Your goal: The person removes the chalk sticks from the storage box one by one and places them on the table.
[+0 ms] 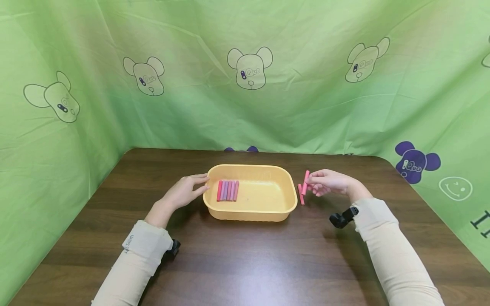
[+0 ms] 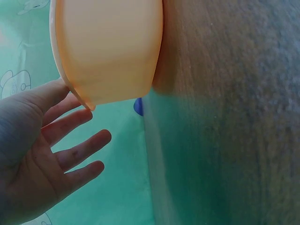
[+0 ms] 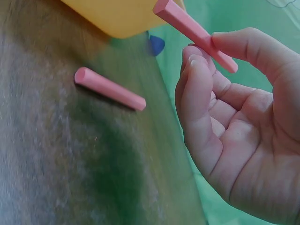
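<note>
1. So the right hand (image 1: 331, 182) has a pink stick (image 3: 194, 33) pinched between thumb and fingertips, up off the worktop (image 1: 245, 259), just past the right end of the yellow tray (image 1: 250, 216).
2. A second pink stick (image 3: 110, 89) is lying on the worktop, right beside the tray's right end, between the tray and the right hand. Nobody's touching that one.
3. Left hand (image 1: 183, 191) is over at the tray's left end, fingers pretty much straight and spread, thumb touching the rim. Not really wrapped around anything.
4. Inside the tray there's a row of red and purple-pink sticks (image 1: 228, 191), side by side near its left end, so closer to the left hand.
5. Tray itself sits nearer the worktop's far edge, between both hands.
</note>
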The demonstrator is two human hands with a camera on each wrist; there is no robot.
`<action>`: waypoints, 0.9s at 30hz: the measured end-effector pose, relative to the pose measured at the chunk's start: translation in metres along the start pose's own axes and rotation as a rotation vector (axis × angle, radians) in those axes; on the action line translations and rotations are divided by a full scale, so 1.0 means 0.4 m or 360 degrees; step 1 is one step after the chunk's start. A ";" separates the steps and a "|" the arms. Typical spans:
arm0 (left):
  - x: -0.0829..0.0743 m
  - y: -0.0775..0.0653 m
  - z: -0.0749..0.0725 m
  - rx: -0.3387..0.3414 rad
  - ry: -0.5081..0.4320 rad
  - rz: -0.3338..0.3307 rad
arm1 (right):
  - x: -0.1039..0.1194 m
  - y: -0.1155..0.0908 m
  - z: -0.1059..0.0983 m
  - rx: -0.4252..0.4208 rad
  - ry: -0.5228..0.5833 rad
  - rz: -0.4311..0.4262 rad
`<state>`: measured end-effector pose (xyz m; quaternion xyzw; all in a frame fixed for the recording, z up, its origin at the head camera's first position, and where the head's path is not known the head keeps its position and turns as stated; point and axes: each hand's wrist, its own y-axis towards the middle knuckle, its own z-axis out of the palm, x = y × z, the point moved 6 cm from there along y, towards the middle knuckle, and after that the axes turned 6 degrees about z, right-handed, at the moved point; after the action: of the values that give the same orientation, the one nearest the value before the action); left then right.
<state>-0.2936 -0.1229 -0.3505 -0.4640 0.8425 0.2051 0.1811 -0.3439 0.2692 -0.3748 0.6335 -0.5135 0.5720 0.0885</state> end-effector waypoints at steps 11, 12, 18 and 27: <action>-0.002 -0.002 -0.002 -0.0015 0.0020 0.0030 | -0.043 0.006 -0.003 0.0025 -0.0008 0.0097; -0.002 -0.001 -0.002 -0.0014 0.0013 0.0025 | -0.046 0.006 -0.004 0.0021 -0.0012 0.0103; 0.001 0.001 0.000 -0.0005 0.0009 0.0010 | -0.061 0.010 -0.009 -0.0005 -0.0033 0.0137; -0.001 -0.001 -0.002 -0.0001 0.0006 -0.0006 | -0.074 0.021 -0.001 0.0023 -0.0077 0.0156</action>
<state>-0.2932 -0.1230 -0.3496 -0.4660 0.8419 0.2041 0.1797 -0.3452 0.2818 -0.4030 0.6219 -0.5416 0.5639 0.0433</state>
